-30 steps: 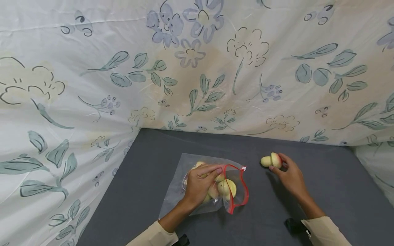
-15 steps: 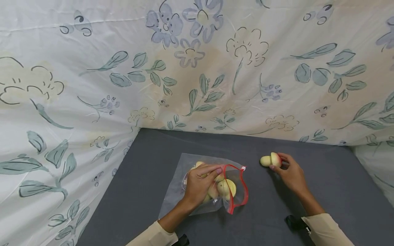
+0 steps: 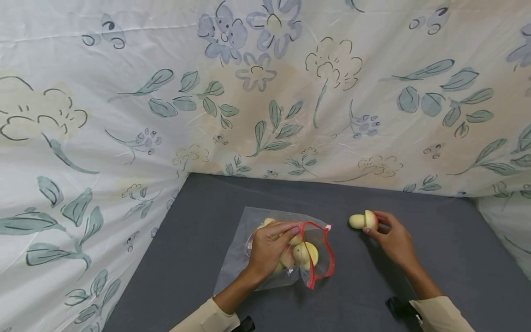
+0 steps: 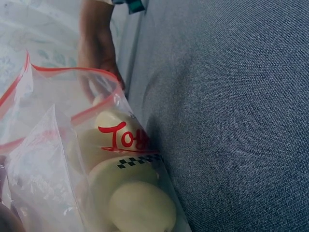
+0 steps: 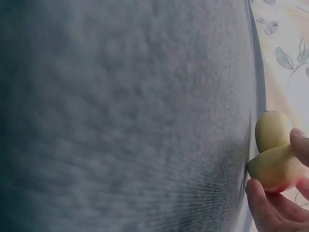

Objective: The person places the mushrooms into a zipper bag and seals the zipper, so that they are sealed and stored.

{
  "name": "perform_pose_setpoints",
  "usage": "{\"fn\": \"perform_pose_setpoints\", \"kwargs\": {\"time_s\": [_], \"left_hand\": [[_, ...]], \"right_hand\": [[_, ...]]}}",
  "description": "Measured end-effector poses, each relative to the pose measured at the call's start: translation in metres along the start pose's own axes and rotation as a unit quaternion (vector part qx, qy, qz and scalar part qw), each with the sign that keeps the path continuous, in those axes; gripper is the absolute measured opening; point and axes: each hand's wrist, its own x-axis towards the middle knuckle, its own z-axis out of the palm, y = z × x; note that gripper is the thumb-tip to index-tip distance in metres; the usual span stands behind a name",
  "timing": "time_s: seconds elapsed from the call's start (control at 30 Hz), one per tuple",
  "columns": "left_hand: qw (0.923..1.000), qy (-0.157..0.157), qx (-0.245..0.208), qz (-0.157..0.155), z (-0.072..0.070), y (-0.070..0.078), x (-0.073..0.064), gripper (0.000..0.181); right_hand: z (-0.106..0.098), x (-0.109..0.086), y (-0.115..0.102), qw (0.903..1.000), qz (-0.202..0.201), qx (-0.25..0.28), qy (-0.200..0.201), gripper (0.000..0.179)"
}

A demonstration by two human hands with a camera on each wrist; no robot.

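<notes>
With thumb and fingertips my left hand (image 3: 265, 251) pinches the upper film of a clear zip bag (image 3: 234, 263) near its red-edged mouth. The mouth stands open toward the right. Inside lie several pale yellow-green, rounded fruit-like pieces (image 4: 142, 205), some with a pink blush; my hand hides part of them. To the bag's right, my right hand (image 3: 394, 237) holds a pale piece with a red side (image 3: 371, 220) between thumb and fingers. A smaller pale oval piece (image 3: 356, 222) sits against its left side. Both pieces also show in the right wrist view, where the oval piece (image 5: 272, 129) touches the red-sided one.
Dark grey cloth (image 3: 199, 221) covers the table. A floral curtain (image 3: 265, 115) hangs along the back and left edges. Red lettering and a black checkered strip mark the bag in the left wrist view. A dark wrist device (image 3: 400, 308) sits at my right cuff.
My right hand and the two pieces by it have shifted slightly toward me. The left hand and the bag have stayed in place.
</notes>
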Motion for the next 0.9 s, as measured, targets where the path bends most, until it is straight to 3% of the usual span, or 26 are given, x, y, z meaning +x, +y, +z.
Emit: {"fn": "perform_pose_setpoints", "kwargs": {"time_s": [0.33, 0.9], "left_hand": [[1.0000, 0.003, -0.002, 0.000, -0.001, 0.001, 0.000, 0.016], [1.0000, 0.002, 0.001, 0.000, -0.001, 0.000, -0.001, 0.016]], "right_hand": [[0.000, -0.018, -0.009, 0.9992, 0.015, 0.018, -0.032, 0.079], [0.001, -0.050, -0.027, 0.9975, 0.008, 0.067, -0.021, 0.072]]}}
